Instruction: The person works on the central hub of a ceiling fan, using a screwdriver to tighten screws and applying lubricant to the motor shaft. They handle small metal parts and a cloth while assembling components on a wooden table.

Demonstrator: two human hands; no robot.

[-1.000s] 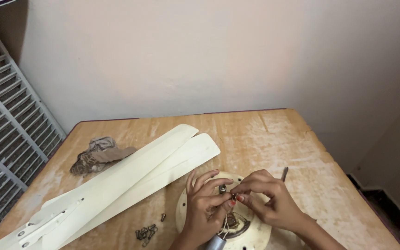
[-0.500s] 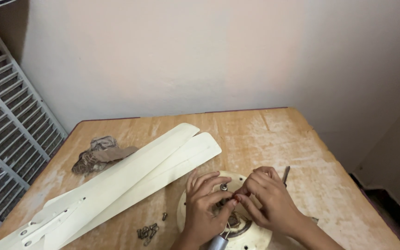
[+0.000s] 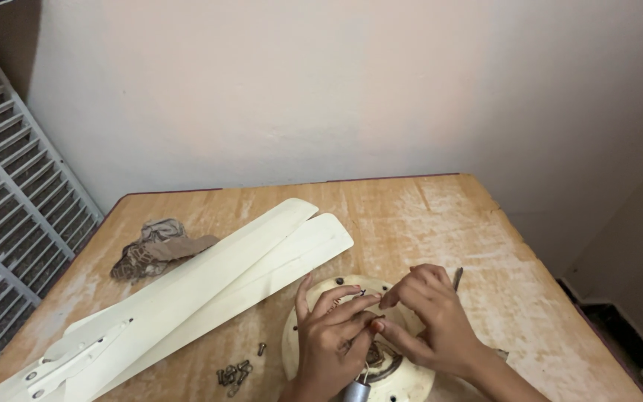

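A round cream fan motor housing [image 3: 314,296] lies on the wooden table [image 3: 426,216] at the bottom centre. Both my hands rest on top of it. My left hand [image 3: 330,339] pinches a small dark part with thumb and fingers over the motor's middle. My right hand [image 3: 429,320] meets it from the right, fingertips closed on the same small part. A metal shaft end [image 3: 359,392] shows below the hands. What the part is exactly is hidden by my fingers.
Two cream fan blades [image 3: 210,279] lie stacked diagonally on the left. A crumpled brown rag [image 3: 154,246] sits beyond them. Loose screws [image 3: 234,372] lie near the motor. A thin dark tool [image 3: 457,278] lies right of my hands. A white grille [image 3: 5,216] stands left.
Both hands have shifted slightly on the motor, the fingertips moving closer together over its middle. The blades, rag and screws have not moved.
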